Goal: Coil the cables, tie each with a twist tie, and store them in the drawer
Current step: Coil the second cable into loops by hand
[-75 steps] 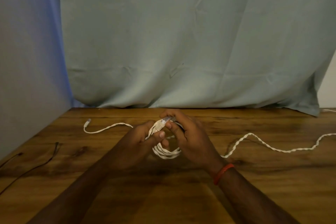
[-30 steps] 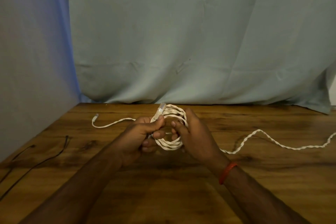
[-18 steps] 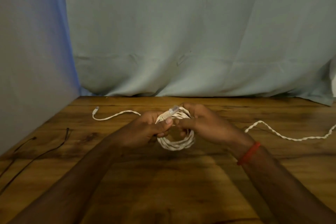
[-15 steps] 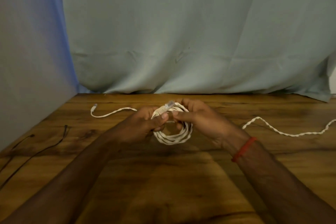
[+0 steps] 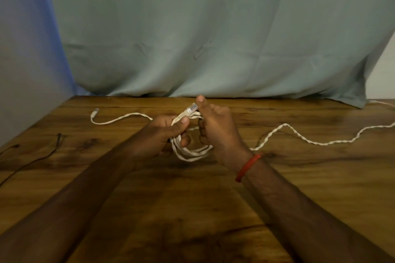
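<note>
A grey-green cloth (image 5: pixel 213 38) fills the upper frame; below it a wooden table (image 5: pixel 299 188) spans the lower half. The task looks early. Only one white cable (image 5: pixel 192 152) is partly wound, as a small coil of several loops at the centre of the frame. A long twisted stretch trails off to the right edge, uncoiled. A shorter white length lies toward the upper left. A black cable (image 5: pixel 38 159) lies untouched at the left edge. No twist tie or drawer shows.

Both forearms reach in from the bottom corners. The left hand (image 5: pixel 162 134) grasps the coil, its thumb pinning the plug (image 5: pixel 190 109) to the loops. The right hand (image 5: pixel 218 128), above a red wristband (image 5: pixel 248 166), curls round the coil's right side with its thumb raised.
</note>
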{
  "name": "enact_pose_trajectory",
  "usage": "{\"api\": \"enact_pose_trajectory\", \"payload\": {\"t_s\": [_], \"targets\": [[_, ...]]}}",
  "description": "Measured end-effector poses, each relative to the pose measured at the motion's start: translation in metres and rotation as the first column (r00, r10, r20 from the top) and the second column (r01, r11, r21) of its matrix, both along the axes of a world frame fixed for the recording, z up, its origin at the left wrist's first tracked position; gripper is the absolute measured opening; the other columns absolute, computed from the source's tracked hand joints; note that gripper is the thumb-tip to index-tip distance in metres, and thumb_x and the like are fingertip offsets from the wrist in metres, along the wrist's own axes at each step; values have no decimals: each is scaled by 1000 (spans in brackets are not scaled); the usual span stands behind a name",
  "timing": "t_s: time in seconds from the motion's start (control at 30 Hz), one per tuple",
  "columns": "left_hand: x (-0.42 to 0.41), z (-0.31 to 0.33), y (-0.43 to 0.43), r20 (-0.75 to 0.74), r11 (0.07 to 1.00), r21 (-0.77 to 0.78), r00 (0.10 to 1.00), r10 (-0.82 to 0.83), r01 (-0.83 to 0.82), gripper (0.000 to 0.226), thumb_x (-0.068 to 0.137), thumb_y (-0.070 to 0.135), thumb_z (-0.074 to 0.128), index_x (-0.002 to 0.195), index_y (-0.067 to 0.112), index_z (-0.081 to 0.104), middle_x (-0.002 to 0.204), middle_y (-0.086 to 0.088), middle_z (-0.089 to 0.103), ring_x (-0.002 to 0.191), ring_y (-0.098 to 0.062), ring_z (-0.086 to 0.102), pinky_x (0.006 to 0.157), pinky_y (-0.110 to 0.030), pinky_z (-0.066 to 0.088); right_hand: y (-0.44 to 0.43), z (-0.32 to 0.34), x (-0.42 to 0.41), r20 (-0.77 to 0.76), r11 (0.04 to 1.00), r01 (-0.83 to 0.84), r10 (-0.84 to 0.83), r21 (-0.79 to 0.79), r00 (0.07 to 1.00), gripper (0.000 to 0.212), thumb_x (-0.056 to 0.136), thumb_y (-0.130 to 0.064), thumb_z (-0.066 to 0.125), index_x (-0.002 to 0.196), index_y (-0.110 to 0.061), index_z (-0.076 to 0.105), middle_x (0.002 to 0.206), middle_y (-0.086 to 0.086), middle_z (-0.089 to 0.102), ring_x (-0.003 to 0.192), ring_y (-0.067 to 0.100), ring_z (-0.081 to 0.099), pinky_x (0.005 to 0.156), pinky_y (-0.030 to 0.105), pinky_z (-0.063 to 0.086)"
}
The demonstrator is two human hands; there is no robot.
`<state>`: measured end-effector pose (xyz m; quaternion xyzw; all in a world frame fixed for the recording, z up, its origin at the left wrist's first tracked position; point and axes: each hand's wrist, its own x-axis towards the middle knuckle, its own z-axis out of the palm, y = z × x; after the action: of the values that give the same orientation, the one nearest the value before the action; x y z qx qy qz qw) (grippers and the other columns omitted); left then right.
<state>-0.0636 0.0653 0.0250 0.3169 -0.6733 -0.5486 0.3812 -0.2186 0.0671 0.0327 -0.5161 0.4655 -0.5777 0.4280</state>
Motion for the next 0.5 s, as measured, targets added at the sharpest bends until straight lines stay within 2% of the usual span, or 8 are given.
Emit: {"api": "enact_pose_trajectory", "payload": {"t_s": [0.07,0.13,0.2,0.27,0.4,0.5], "targets": [[-1,0,2,-18,999,25,1000,21,-20,30,92,40,48,73,24,62,65,-6,55,37,-4,34,36,-15,22,1,-2,0,3,998,-62,62,-8,998,40,102,-47,51,80,-18,67,49,-9,38,42,6,31,46,24,24],[-2,1,4,-23,997,58,998,51,-50,29,91,41,48,75,21,60,64,-6,54,36,-4,34,35,-14,20,1,-4,-1,-11,991,-131,130,-27,991,37,103,-46,48,86,-19,68,54,-5,34,47,9,30,44,23,24],[-1,1,3,-13,993,72,995,95,-94,30,91,41,48,75,19,59,63,-6,56,36,-5,36,35,-15,20,2,-7,1,-46,985,-162,159,-61,986,34,105,-40,47,94,-16,68,54,-4,39,47,10,36,42,22,29],[1,3,2,8,986,65,988,151,-151,33,92,43,49,74,17,59,62,-5,58,38,-7,40,36,-16,22,5,-9,5,-14,977,-193,193,-90,981,29,106,-33,47,98,-11,66,51,-10,46,45,10,44,40,21,35],[-1,7,2,9,977,79,980,199,-199,34,101,37,45,80,12,54,58,-4,58,42,-9,49,38,-16,33,6,-10,9,84,982,-158,167,-103,982,24,103,-29,54,95,-12,68,55,-5,39,41,6,34,38,19,30],[-5,10,5,5,977,46,978,211,-211,37,103,32,45,74,12,56,58,-6,62,45,-11,56,45,-18,42,5,-8,9,140,988,-123,136,-93,981,22,101,-25,58,90,-10,68,55,-3,38,38,4,32,36,16,27]]}}
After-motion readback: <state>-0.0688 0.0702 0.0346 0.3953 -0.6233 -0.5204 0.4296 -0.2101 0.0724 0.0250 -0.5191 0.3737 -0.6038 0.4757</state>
